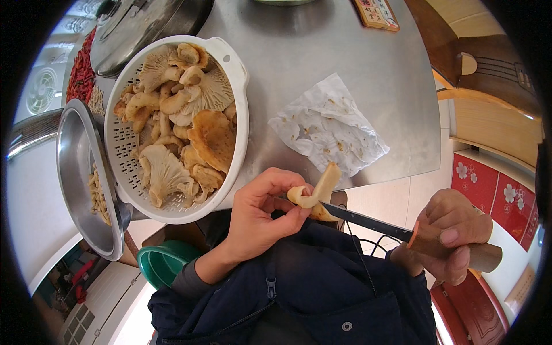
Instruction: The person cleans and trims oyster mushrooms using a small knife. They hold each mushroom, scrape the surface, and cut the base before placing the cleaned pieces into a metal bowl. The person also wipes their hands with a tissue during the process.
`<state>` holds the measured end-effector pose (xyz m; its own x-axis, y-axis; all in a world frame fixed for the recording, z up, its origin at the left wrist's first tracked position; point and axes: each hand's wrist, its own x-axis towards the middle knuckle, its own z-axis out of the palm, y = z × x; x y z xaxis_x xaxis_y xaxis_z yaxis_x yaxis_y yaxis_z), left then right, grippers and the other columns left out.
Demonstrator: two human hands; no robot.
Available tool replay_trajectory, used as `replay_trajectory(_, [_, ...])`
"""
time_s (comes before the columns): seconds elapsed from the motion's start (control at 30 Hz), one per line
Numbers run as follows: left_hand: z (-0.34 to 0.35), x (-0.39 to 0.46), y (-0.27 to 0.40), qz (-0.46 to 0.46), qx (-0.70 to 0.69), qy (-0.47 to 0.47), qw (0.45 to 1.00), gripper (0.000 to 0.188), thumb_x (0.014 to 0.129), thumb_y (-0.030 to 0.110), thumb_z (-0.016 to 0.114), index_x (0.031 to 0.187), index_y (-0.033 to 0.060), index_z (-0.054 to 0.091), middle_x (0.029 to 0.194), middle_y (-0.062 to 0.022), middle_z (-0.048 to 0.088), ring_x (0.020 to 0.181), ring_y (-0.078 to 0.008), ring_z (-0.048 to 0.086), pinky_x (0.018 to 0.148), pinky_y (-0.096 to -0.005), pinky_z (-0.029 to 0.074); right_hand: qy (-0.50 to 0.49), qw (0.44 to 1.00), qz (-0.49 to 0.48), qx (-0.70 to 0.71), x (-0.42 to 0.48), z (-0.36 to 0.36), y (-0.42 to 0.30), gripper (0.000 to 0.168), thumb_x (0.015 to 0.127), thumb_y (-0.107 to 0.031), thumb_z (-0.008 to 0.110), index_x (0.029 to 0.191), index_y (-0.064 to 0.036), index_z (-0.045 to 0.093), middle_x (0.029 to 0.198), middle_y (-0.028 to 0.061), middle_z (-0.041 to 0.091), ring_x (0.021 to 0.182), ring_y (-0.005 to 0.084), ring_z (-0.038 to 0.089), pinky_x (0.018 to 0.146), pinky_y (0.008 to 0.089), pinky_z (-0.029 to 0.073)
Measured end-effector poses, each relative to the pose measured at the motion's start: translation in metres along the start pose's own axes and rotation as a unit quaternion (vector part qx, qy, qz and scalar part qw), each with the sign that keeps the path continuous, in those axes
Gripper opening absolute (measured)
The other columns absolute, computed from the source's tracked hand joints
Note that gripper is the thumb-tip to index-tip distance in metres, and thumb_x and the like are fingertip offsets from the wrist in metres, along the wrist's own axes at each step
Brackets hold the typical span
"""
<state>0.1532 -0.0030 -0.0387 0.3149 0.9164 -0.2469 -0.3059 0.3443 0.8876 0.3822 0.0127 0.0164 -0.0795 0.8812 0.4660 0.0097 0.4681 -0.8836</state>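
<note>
Near the table's front edge, my left hand [269,211] pinches a pale mushroom [325,183] between thumb and fingers. To its right, my right hand [453,237] grips the brown handle of a knife [366,222]. The tip of the dark blade touches the mushroom near its bend. A white perforated plastic colander [242,129] full of large gilled mushrooms [166,170] stands to the left. Beyond my hands lies a crumpled white paper tissue [340,125] with small brown bits on it.
A metal basin [71,142] holding thin pale strips [98,198] is left of the colander on the metal table [401,108]. Farther back are a metal lid [142,30] and red dried chilies [82,71]. A green plastic basin [148,263] is below the table; a wooden chair [487,64] stands right.
</note>
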Motion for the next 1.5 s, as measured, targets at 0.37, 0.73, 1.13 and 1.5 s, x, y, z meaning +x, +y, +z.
replay_trajectory(0.37, [0.000, -0.001, 0.000, -0.001, 0.011, 0.002, 1.000, 0.026, 0.072, -0.007, 0.057, 0.096, 0.0020, 0.051, 0.093, -0.0033, 0.054, 0.089, -0.0104, 0.055, 0.068, -0.0200, 0.048, 0.079, 0.996, -0.014, -0.049, -0.009, 0.006, 0.011, 0.019, 0.070, -0.025, 0.046, 0.071, -0.007, 0.047, 0.044, 0.0003, 0.033, 0.038, 0.0094, 0.023, 0.042, 0.0243, 0.020])
replay_trajectory(0.73, [0.002, 0.000, 0.003, -0.003, 0.006, 0.004, 1.000, 0.025, 0.073, -0.006, 0.058, 0.096, 0.0025, 0.051, 0.092, -0.0029, 0.055, 0.087, -0.0096, 0.055, 0.067, -0.0192, 0.048, 0.111, 0.994, -0.009, 0.003, -0.010, 0.007, 0.008, 0.017, 0.069, -0.023, 0.045, 0.071, -0.007, 0.047, 0.044, 0.0000, 0.032, 0.035, 0.0091, 0.022, 0.038, 0.0215, 0.022])
replay_trajectory(1.13, [0.007, -0.001, 0.007, -0.027, 0.037, 0.022, 0.999, 0.025, 0.073, -0.004, 0.059, 0.096, 0.0031, 0.052, 0.088, -0.0007, 0.054, 0.082, -0.0072, 0.055, 0.063, -0.0169, 0.046, -0.017, 0.999, -0.024, 0.028, 0.002, -0.001, 0.001, 0.022, 0.079, -0.027, 0.055, 0.077, -0.005, 0.052, 0.049, 0.0057, 0.048, 0.036, 0.0146, 0.040, 0.035, 0.0267, 0.030])
replay_trajectory(1.5, [0.007, -0.001, 0.006, -0.031, 0.046, 0.028, 0.998, 0.025, 0.073, -0.003, 0.060, 0.097, 0.0032, 0.052, 0.089, -0.0003, 0.054, 0.083, -0.0067, 0.055, 0.063, -0.0164, 0.045, 0.110, 0.993, -0.028, -0.043, -0.007, 0.008, 0.009, 0.019, 0.074, -0.026, 0.041, 0.073, -0.008, 0.045, 0.049, 0.0005, 0.041, 0.035, 0.0101, 0.024, 0.037, 0.0242, 0.022])
